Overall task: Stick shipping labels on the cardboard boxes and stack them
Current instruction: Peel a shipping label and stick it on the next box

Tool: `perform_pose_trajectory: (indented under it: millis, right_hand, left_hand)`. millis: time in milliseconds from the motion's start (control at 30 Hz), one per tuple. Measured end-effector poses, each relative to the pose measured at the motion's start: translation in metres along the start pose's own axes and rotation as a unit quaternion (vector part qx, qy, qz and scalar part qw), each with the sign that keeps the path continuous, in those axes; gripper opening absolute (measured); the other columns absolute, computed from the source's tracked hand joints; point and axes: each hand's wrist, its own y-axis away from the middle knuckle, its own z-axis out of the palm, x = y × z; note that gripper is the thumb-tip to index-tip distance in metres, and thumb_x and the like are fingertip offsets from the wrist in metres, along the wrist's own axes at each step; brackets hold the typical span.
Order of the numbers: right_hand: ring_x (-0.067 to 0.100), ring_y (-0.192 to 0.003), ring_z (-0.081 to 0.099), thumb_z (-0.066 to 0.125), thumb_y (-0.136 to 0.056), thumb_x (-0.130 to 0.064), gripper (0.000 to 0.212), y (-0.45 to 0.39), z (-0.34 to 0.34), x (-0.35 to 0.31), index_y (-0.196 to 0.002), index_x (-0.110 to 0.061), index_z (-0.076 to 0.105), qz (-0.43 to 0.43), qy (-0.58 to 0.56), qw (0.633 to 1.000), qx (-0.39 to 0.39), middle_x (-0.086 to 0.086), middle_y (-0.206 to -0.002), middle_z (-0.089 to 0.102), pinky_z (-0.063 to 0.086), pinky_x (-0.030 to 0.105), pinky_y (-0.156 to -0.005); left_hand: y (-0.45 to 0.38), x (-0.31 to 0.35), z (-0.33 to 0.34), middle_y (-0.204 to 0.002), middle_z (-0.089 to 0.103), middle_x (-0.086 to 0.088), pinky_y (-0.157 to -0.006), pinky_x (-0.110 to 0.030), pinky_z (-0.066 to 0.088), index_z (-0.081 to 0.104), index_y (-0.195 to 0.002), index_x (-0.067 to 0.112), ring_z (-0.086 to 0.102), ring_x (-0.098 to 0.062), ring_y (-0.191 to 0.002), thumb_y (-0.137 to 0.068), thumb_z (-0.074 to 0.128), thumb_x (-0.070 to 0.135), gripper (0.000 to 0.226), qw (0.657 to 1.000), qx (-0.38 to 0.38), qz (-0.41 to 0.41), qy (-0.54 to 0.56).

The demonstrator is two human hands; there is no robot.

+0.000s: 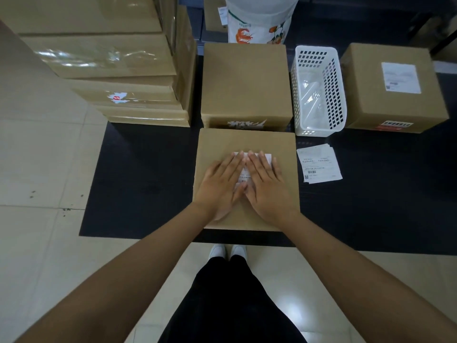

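Note:
A cardboard box (215,142) lies on the black mat directly in front of me. A white shipping label (243,173) sits on its top, mostly covered by my hands. My left hand (222,184) and my right hand (265,184) both press flat on the label, fingers straight, thumbs touching. A small pile of loose shipping labels (319,163) lies on the mat just right of this box. Behind it stands a second plain box (246,82). At the far right is a box (393,87) with a label stuck on top.
A tall stack of taped cardboard boxes (116,63) fills the back left. A white perforated plastic basket (317,90) stands between the two back boxes. A printed white sack (259,19) is behind. The black mat (138,179) lies on pale floor tiles.

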Motion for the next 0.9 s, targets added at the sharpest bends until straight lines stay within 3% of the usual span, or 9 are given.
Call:
perform_pose_trajectory:
  millis: [133,233,367,467,500,633,700,800,900]
  right_hand:
    - [0.014,-0.149,-0.005,0.011,-0.096,-0.049,0.067,0.001,0.001,0.0,-0.154,-0.014,0.01,0.016,0.018,1.0,-0.001,-0.001,-0.162,0.005,-0.004,0.047,-0.12]
    - [0.012,-0.148,-0.011,0.008,-0.095,-0.053,0.07,0.005,0.002,-0.006,-0.154,-0.017,0.005,0.076,0.017,0.997,0.012,-0.004,-0.162,-0.001,-0.01,0.048,-0.119]
    - [0.018,-0.147,-0.016,0.003,-0.094,-0.056,0.073,0.009,0.006,-0.01,-0.154,-0.014,-0.005,0.216,0.002,0.976,0.034,0.0,-0.161,-0.009,-0.01,0.048,-0.119]
    - [0.02,-0.147,-0.018,0.003,-0.095,-0.055,0.073,0.009,0.006,-0.012,-0.153,-0.012,-0.008,0.22,-0.016,0.974,0.051,0.004,-0.161,-0.011,-0.01,0.045,-0.119]
    - [0.021,-0.147,-0.017,0.007,-0.096,-0.053,0.072,0.011,0.005,-0.009,-0.153,-0.011,-0.006,0.19,-0.027,0.98,0.06,0.005,-0.161,-0.009,-0.01,0.043,-0.12]
    - [0.022,-0.148,0.009,0.014,-0.1,-0.051,0.067,0.026,0.009,0.007,-0.15,-0.006,0.018,-0.05,0.01,0.998,0.024,0.01,-0.159,0.02,0.001,0.041,-0.119]
    - [0.019,-0.147,0.011,0.015,-0.099,-0.052,0.068,0.028,0.012,0.008,-0.15,-0.008,0.022,-0.054,0.04,0.998,0.009,0.007,-0.159,0.022,0.003,0.044,-0.118]
    - [0.017,-0.149,0.005,0.018,-0.097,-0.052,0.068,0.031,0.013,0.001,-0.152,-0.012,0.017,0.039,0.034,0.998,0.026,0.003,-0.16,0.013,-0.002,0.046,-0.118]
    - [0.019,-0.148,-0.011,0.01,-0.096,-0.053,0.071,0.033,0.014,-0.005,-0.153,-0.011,0.002,0.186,-0.003,0.981,0.054,0.004,-0.161,-0.004,-0.007,0.044,-0.12]
  left_hand:
    - [0.001,0.002,0.005,-0.161,-0.003,0.001,-0.117,-0.032,-0.004,-0.008,-0.149,0.018,-0.011,-0.01,-0.146,-0.096,0.0,0.048,0.061,1.0,0.006,-0.01,0.005]
    - [0.004,0.007,0.006,-0.161,-0.009,0.003,-0.118,-0.035,-0.008,-0.011,-0.149,0.019,-0.015,-0.008,-0.145,-0.095,-0.005,0.048,0.062,0.999,0.004,-0.037,0.013]
    - [0.004,0.016,0.01,-0.16,-0.011,-0.001,-0.118,-0.037,-0.012,-0.009,-0.151,0.013,-0.017,-0.013,-0.145,-0.095,-0.006,0.044,0.064,0.984,0.033,-0.171,0.036]
    - [0.003,0.019,0.008,-0.16,-0.012,-0.003,-0.118,-0.039,-0.012,-0.011,-0.149,0.012,-0.019,-0.016,-0.144,-0.094,-0.007,0.043,0.063,0.974,0.048,-0.211,0.067]
    - [0.004,0.018,0.006,-0.159,-0.011,-0.004,-0.119,-0.038,-0.012,-0.008,-0.149,0.011,-0.017,-0.018,-0.145,-0.095,-0.005,0.044,0.063,0.978,0.052,-0.185,0.082]
    - [0.026,0.013,0.01,-0.159,0.009,-0.012,-0.118,-0.037,0.002,0.009,-0.149,0.005,0.003,-0.023,-0.147,-0.101,-0.003,0.046,0.064,0.998,0.04,0.048,0.014]
    - [0.029,0.012,0.014,-0.159,0.004,-0.01,-0.118,-0.036,-0.001,0.004,-0.15,0.007,-0.002,-0.021,-0.147,-0.099,-0.006,0.05,0.067,0.998,0.022,0.058,-0.007]
    - [0.03,0.017,0.015,-0.16,0.0,-0.009,-0.119,-0.038,-0.002,0.004,-0.151,0.007,-0.003,-0.02,-0.148,-0.097,-0.01,0.049,0.069,0.999,0.031,-0.025,-0.012]
    - [0.03,0.026,0.016,-0.16,-0.001,-0.01,-0.119,-0.036,-0.008,0.004,-0.151,0.005,-0.005,-0.021,-0.148,-0.095,-0.014,0.048,0.074,0.976,0.074,-0.201,0.045]
